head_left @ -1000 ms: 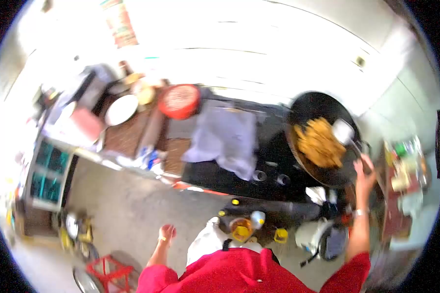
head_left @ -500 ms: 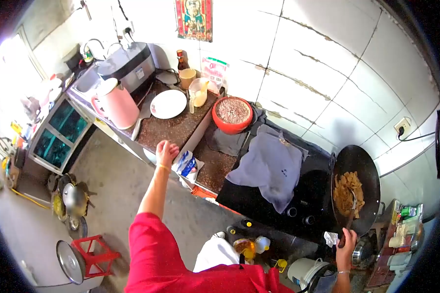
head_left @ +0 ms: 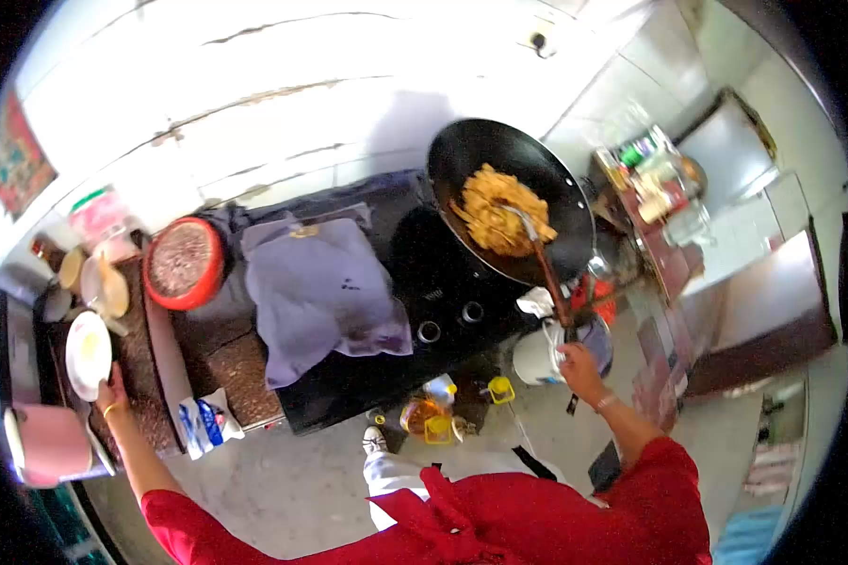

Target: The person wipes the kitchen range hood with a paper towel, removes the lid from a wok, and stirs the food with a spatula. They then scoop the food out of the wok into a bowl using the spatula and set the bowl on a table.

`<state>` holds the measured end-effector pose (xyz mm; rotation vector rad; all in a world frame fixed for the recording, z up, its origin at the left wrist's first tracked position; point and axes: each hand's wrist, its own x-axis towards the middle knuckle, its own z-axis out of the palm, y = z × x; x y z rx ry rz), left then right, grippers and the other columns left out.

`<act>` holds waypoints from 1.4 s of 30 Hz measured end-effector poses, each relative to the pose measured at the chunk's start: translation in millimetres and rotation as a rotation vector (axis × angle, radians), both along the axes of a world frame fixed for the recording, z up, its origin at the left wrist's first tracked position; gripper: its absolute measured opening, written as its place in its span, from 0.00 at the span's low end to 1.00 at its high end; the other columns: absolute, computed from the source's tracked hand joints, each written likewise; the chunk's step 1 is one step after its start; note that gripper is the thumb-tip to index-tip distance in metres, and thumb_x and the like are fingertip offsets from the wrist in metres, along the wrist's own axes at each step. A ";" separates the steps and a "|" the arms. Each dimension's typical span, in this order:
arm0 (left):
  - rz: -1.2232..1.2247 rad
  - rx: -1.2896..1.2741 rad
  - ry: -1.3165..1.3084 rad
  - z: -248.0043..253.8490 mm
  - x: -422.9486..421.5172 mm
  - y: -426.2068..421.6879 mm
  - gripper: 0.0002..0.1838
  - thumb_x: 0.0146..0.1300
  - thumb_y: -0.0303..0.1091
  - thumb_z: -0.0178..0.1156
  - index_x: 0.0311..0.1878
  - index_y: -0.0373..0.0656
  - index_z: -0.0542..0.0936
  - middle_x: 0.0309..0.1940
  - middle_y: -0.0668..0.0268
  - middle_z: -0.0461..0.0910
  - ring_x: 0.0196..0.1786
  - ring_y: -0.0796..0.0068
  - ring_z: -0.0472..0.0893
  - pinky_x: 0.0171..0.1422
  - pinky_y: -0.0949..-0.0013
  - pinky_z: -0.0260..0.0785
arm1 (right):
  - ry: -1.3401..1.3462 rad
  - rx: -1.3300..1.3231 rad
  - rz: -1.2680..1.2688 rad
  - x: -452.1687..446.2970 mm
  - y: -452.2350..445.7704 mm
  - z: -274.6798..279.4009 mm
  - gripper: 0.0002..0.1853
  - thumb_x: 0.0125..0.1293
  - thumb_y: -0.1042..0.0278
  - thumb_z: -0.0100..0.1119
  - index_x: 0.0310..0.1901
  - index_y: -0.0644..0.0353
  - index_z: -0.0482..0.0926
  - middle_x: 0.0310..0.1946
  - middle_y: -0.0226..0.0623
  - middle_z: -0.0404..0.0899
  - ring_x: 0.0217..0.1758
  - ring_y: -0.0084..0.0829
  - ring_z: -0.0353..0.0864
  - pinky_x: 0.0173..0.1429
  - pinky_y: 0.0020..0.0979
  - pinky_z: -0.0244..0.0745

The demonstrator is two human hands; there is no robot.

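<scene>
My left hand (head_left: 111, 391) grips the near rim of a white plate (head_left: 87, 353) at the left counter, beside a pink kettle (head_left: 52, 441). It cannot be seen whether the plate still rests on the counter. In my right hand (head_left: 582, 369) is the long dark handle of a wok spatula (head_left: 548, 273). Its metal head sits in brown sliced food (head_left: 499, 212) inside a black wok (head_left: 561, 193) at the stove's right end. Part of the spatula head is hidden by the food.
A grey cloth (head_left: 320, 292) covers the stove's left side (head_left: 349, 400). Left of it are a red bowl (head_left: 185, 264) and a blue-white packet (head_left: 209, 422). A white bucket (head_left: 537, 356) stands below the wok, with oil bottles (head_left: 424, 414) on the floor. A shelf (head_left: 664, 250) is at right.
My view has swung right toward the stove. My left hand has gone from hanging free near the counter to holding the plate's rim. My right hand keeps hold of the wok spatula.
</scene>
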<state>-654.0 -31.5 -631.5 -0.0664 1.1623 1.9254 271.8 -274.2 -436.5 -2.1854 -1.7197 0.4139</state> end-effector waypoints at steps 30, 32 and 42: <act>-0.148 0.074 0.157 169.9 440.9 -291.3 0.23 0.55 0.24 0.48 0.57 0.45 0.64 0.44 0.58 0.74 0.39 0.66 0.78 0.36 0.73 0.76 | 0.569 -0.279 0.366 25.2 79.0 -18.4 0.14 0.56 0.59 0.58 0.23 0.62 0.74 0.14 0.31 0.75 0.17 0.26 0.76 0.22 0.26 0.70; -0.259 0.065 0.181 172.9 465.2 -289.6 0.24 0.55 0.24 0.48 0.57 0.45 0.63 0.43 0.58 0.74 0.36 0.66 0.78 0.34 0.74 0.76 | 0.256 0.221 0.439 51.3 77.9 5.6 0.09 0.56 0.64 0.58 0.25 0.60 0.73 0.13 0.35 0.74 0.17 0.28 0.77 0.23 0.27 0.71; -0.494 0.096 0.049 193.1 560.6 -234.9 0.25 0.54 0.22 0.43 0.57 0.48 0.58 0.41 0.58 0.73 0.30 0.66 0.79 0.27 0.71 0.75 | -0.002 0.126 0.785 26.7 116.7 55.6 0.08 0.55 0.66 0.56 0.34 0.54 0.68 0.15 0.39 0.72 0.20 0.40 0.76 0.24 0.40 0.68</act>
